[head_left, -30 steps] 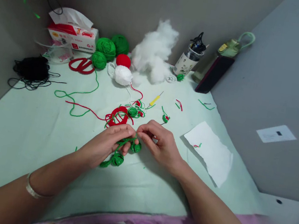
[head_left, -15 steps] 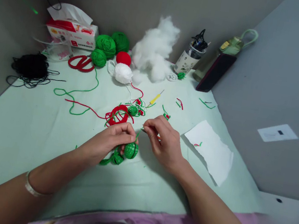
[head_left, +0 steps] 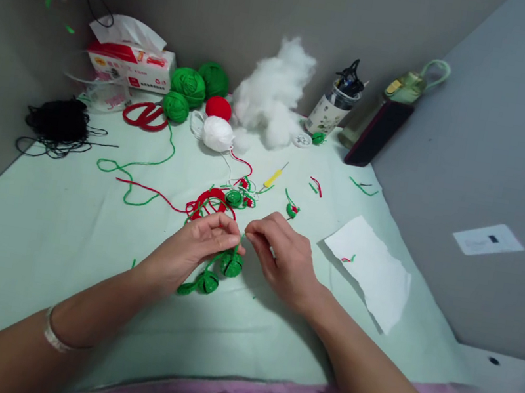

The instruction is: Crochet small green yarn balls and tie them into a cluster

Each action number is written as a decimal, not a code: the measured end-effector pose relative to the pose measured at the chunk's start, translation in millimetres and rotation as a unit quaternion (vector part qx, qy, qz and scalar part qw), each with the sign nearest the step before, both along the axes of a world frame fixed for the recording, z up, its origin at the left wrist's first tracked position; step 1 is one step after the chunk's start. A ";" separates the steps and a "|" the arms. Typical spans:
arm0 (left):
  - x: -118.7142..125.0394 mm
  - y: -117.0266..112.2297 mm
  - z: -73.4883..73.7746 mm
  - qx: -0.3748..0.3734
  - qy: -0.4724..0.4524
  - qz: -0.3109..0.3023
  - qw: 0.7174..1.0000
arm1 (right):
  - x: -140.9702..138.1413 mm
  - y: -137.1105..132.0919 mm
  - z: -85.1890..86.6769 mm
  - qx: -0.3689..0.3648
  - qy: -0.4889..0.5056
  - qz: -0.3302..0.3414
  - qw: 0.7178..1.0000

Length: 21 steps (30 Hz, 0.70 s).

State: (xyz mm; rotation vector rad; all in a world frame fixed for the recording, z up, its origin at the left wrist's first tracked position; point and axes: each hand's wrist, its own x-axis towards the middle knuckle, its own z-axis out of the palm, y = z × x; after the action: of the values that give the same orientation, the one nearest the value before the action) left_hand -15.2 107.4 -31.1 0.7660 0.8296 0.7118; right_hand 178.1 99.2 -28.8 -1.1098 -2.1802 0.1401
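My left hand (head_left: 205, 241) pinches a green yarn strand between thumb and fingertips. Just below those fingers hangs a round green jingle bell (head_left: 232, 264) with a dark slit. A second green jingle bell (head_left: 208, 282) and a short green crocheted piece (head_left: 186, 288) lie lower left, joined along the green cord. My right hand (head_left: 281, 252) is closed in a pinch close to the left fingertips, on what looks like the yarn's thin end. Behind the hands lies a red yarn ring (head_left: 209, 201), beside another green bell (head_left: 233, 198) and small red-and-green pieces.
A yellow-handled crochet hook (head_left: 273, 177) lies ahead of the hands. Torn white paper (head_left: 370, 270) is at right. Along the back are red scissors (head_left: 145, 116), green yarn balls (head_left: 189, 85), white stuffing (head_left: 274, 92), a pen jar (head_left: 328, 111) and a bottle (head_left: 404, 86). Black yarn (head_left: 58, 121) lies left.
My right hand has drawn slightly nearer to my left fingertips, its pinch now a little lower. The hanging bell has turned somewhat. The view has shifted slightly.
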 end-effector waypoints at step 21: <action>-5.5 1.7 -17.4 0.368 0.273 -0.009 0.889 | 4.5 3.3 3.3 -0.165 0.033 -0.055 0.984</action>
State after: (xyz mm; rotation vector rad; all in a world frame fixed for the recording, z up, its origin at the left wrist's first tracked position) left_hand -20.8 109.1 -48.5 1.7142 1.0594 0.8117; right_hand 182.6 102.5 -25.4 -1.3831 -2.0779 0.4962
